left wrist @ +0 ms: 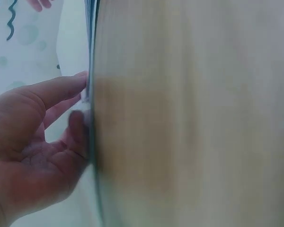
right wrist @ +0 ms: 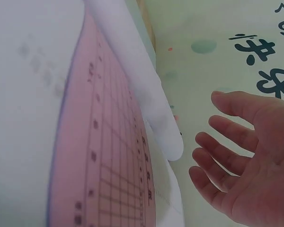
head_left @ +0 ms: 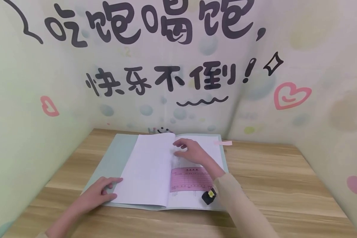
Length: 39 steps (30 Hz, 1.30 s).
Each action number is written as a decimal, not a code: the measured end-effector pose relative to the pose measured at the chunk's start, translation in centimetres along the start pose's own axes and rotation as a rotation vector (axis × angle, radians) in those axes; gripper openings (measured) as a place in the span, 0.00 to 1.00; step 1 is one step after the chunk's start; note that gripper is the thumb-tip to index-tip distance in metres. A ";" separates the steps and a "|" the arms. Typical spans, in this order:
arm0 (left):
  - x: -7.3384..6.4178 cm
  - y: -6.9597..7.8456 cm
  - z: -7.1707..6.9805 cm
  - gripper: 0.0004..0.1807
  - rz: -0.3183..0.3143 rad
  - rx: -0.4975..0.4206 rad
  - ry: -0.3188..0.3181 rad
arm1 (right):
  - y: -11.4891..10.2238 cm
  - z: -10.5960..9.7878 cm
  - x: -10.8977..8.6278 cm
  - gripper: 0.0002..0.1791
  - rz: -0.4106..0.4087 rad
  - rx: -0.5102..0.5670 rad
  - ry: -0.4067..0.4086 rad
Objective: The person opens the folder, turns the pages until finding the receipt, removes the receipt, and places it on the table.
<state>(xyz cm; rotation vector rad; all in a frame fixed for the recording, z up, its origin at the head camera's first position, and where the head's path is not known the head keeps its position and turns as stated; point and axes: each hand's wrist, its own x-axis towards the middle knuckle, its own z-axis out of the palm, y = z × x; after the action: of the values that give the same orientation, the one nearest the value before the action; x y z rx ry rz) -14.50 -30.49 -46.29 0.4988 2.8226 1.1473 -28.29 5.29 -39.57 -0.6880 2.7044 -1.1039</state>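
A light blue folder [head_left: 123,145] lies spread on the table, with a blank white page [head_left: 147,168] over much of its left side. My left hand [head_left: 96,195] is at that page's left edge, its fingertips touching the sheet near the lower corner. In the left wrist view the thumb and fingers of the left hand [left wrist: 42,137] are at the folder's edge. Above the right side, close to the spine, is my right hand [head_left: 191,151], fingers loosely bent and holding nothing. Below it, a pink printed form [head_left: 190,179] lies on the white right-hand page [head_left: 182,200].
A pink paper tab [head_left: 225,143] sticks out past the folder's upper right edge. By the right cuff is a small black item with a yellow flower [head_left: 209,196]. The wood-grain table [head_left: 279,178] meets a printed wall [head_left: 166,112] behind and at both sides.
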 end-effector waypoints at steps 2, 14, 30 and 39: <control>0.1 0.1 -0.1 0.27 0.009 -0.003 -0.017 | 0.2 -0.5 -0.9 0.23 0.011 -0.009 0.004; 0.2 1.1 -0.2 0.29 -0.059 0.051 -0.028 | 3.2 -2.1 -6.6 0.24 0.007 -0.110 0.054; 0.5 1.3 0.5 0.28 -0.021 -0.038 0.007 | 6.3 -2.7 -11.5 0.25 0.056 -0.119 0.128; 0.6 1.4 0.3 0.26 -0.008 -0.029 -0.013 | 6.8 -3.4 -13.3 0.33 0.097 -0.090 0.106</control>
<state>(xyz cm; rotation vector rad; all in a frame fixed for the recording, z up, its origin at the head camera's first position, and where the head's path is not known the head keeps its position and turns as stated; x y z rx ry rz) -14.60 -29.18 -45.50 0.4914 2.7900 1.1772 -19.96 17.81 -42.42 -0.5175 2.8578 -1.0299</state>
